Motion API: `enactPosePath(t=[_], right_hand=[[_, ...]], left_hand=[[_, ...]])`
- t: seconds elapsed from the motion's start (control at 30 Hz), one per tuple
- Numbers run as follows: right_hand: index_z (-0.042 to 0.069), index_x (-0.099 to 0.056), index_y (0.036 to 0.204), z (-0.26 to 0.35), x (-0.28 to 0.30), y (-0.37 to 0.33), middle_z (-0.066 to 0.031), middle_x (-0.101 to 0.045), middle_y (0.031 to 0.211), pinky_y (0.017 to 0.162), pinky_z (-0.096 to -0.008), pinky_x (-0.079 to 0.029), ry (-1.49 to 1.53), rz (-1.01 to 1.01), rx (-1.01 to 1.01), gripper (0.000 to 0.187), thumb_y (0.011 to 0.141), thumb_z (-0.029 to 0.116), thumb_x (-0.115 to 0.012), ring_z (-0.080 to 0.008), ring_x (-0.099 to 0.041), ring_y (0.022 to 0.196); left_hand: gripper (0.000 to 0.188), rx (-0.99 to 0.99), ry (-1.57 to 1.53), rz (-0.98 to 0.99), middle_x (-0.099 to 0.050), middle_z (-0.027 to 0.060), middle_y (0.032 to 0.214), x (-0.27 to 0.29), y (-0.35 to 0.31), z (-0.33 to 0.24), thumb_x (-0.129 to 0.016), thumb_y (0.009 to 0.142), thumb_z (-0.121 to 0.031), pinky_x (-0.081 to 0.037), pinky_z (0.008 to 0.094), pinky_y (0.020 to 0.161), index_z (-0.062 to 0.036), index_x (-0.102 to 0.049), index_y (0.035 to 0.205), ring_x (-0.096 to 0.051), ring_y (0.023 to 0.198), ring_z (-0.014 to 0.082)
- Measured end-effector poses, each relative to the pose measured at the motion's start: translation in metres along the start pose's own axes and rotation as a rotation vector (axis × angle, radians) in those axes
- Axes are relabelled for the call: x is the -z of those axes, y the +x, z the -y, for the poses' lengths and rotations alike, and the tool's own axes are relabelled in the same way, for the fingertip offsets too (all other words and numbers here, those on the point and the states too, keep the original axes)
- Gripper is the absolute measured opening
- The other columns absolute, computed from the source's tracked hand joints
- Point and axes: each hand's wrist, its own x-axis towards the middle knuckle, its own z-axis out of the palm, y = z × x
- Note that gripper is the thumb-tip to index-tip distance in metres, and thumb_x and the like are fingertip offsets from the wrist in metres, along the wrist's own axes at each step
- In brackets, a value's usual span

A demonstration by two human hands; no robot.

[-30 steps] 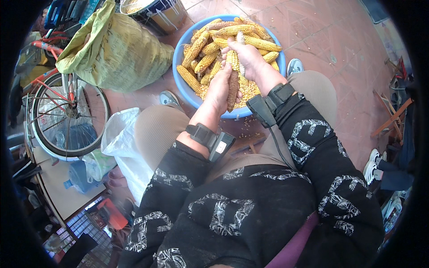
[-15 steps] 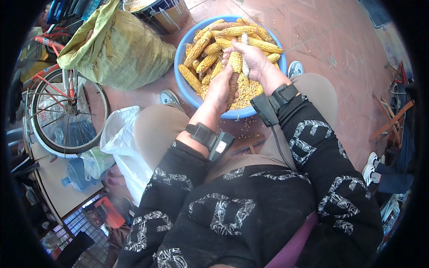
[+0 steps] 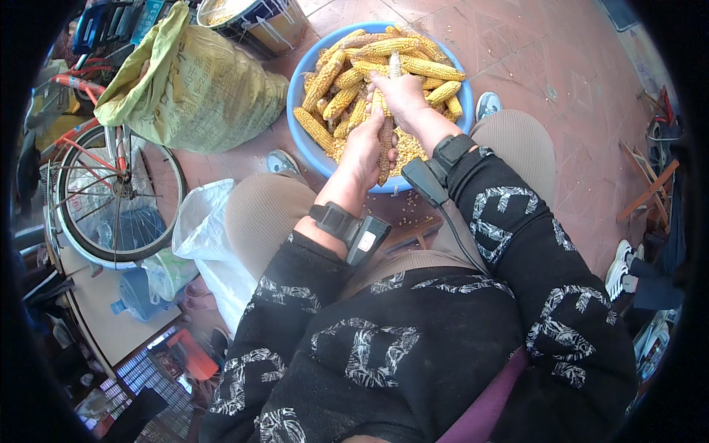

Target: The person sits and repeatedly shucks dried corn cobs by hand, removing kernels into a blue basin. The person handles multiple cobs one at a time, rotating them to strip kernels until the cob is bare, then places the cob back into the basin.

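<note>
Both hands work over a blue tub (image 3: 298, 135) heaped with yellow corn cobs (image 3: 323, 80). My left hand (image 3: 362, 150) is closed round a partly shelled ear of corn (image 3: 385, 153). Its lower end is brownish and stripped, while yellow kernels show higher up. My right hand (image 3: 405, 97) grips a pale, bare corncob (image 3: 395, 65) whose top sticks out above the fingers. The two hands press together, so the contact between cob and ear is mostly hidden. Loose kernels (image 3: 410, 150) lie in the tub's near part.
A full yellow-green woven sack (image 3: 214, 96) stands left of the tub, with a bucket (image 3: 269, 29) behind it. Further left is a bicycle wheel (image 3: 118, 193). A white plastic bag (image 3: 210, 229) lies by my left knee. At right are a wooden frame (image 3: 650, 190) and another person's shoe (image 3: 617, 269).
My right hand has shifted left and slightly down, closer against the left hand, and the bare cob has moved with it. The left hand keeps its hold on the ear.
</note>
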Motion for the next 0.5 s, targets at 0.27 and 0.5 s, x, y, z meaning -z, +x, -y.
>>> enactPosePath(t=[0.27,0.5], right_hand=[[0.002,-0.056,0.084,0.003,0.021,0.011,-0.0104,-0.059,0.071,0.059,-0.0329,-0.050,0.140,0.203,-0.203,0.024,0.091,0.025,-0.054,-0.0211,-0.059,0.063],[-0.001,-0.058,0.089,0.008,0.012,-0.004,-0.0122,-0.061,0.075,0.062,-0.0345,-0.051,0.114,0.217,-0.146,0.029,0.092,0.028,-0.054,-0.0221,-0.060,0.065]], left_hand=[[0.045,0.052,0.069,0.125,-0.052,0.0034,0.070,0.011,-0.001,-0.003,-0.036,0.095,-0.049,-0.038,0.0271,0.040,-0.0071,-0.053,0.096,-0.047,0.047,0.0131],[0.033,-0.047,-0.008,-0.043,-0.051,0.0030,0.065,0.002,-0.002,-0.002,-0.043,0.095,-0.041,-0.041,0.0278,0.038,-0.0091,-0.050,0.097,-0.051,0.046,0.0151]])
